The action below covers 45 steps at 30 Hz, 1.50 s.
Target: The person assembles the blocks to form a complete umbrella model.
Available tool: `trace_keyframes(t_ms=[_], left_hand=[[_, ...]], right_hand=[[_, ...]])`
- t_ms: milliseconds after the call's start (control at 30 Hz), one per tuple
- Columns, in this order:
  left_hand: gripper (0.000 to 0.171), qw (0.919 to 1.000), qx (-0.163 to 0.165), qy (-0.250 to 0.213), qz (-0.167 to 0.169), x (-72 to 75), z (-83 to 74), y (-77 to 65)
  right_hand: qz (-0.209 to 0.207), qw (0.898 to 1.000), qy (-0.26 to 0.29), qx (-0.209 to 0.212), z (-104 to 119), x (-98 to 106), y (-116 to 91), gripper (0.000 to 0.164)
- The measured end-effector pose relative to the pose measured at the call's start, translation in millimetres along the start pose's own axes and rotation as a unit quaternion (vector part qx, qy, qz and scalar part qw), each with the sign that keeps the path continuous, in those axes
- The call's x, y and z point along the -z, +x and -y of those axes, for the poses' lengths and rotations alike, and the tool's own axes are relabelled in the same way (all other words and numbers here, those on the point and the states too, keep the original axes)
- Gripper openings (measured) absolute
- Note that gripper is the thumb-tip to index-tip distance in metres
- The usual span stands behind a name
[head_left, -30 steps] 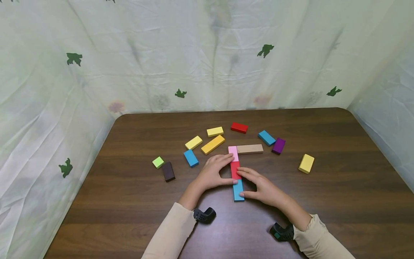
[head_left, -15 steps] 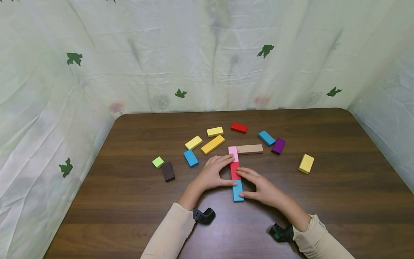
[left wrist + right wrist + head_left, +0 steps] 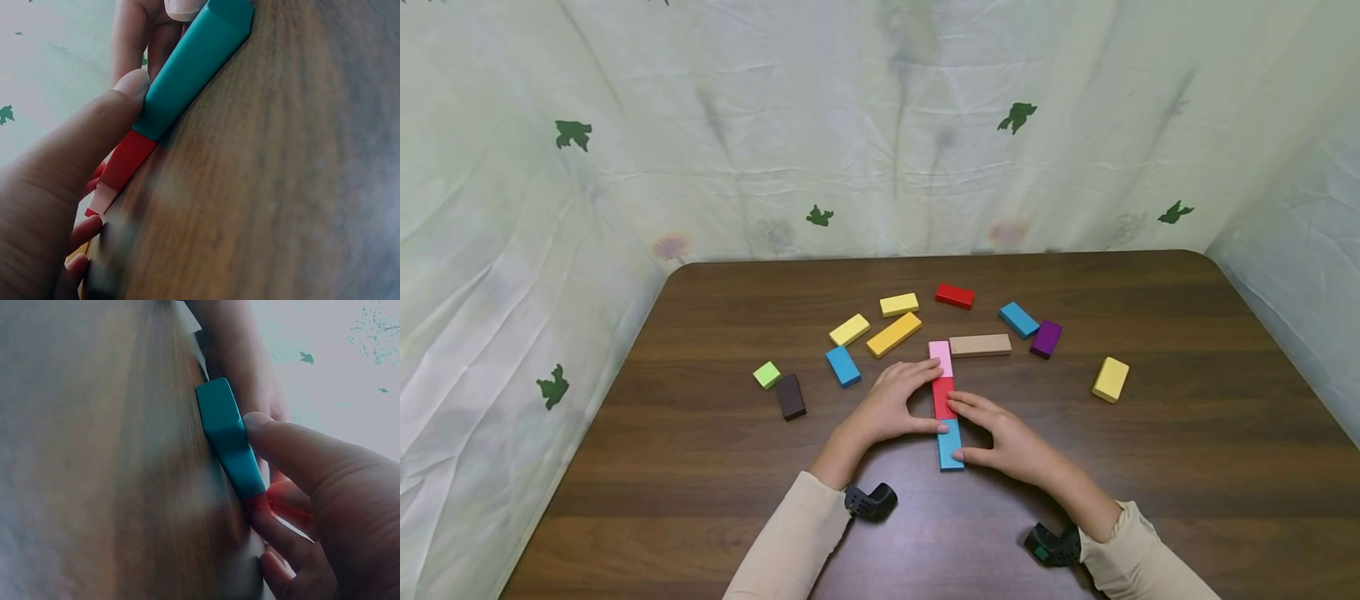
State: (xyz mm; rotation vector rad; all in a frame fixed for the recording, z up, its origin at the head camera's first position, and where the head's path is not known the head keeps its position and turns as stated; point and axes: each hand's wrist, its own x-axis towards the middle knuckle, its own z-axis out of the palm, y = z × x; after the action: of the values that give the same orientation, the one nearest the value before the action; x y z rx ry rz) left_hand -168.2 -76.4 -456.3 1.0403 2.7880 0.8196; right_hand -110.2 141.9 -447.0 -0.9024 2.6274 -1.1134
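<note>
The block row (image 3: 942, 404) should be pressed evenly between left hand (image 3: 895, 404) at nine o'clock and right hand (image 3: 1013, 438) at four, thumbs parted from fingers, apparently gripping nothing.

Left hand (image 3: 887, 404): fingers extended, farther forward than the right.
Right hand (image 3: 1011, 437): facing the left, thumb spread from fingers.
Forearms (image 3: 793, 537): slanting inward behind the hands.
</note>
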Motion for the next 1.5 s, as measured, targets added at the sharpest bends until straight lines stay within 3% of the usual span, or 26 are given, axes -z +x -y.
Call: trace_keyframes(t_ms=[800, 1067, 1500], left_hand=[[0.082, 0.9999, -0.011, 0.002, -0.011, -1.1, 1.5, -0.7], [0.081, 0.9999, -0.009, 0.001, -0.009, -2.0, 2.8, -0.1], [0.082, 0.9999, -0.004, 0.009, -0.001, -2.8, 3.3, 0.3]], right_hand=[[-0.025, 1.0, 0.002, 0.002, -0.9, 0.6, 0.9, 0.065], [-0.06, 0.998, 0.025, -0.009, -6.0, 17.2, 9.3, 0.065], [-0.09, 0.996, 0.008, -0.03, -20.3, 46.0, 33.5, 0.067]])
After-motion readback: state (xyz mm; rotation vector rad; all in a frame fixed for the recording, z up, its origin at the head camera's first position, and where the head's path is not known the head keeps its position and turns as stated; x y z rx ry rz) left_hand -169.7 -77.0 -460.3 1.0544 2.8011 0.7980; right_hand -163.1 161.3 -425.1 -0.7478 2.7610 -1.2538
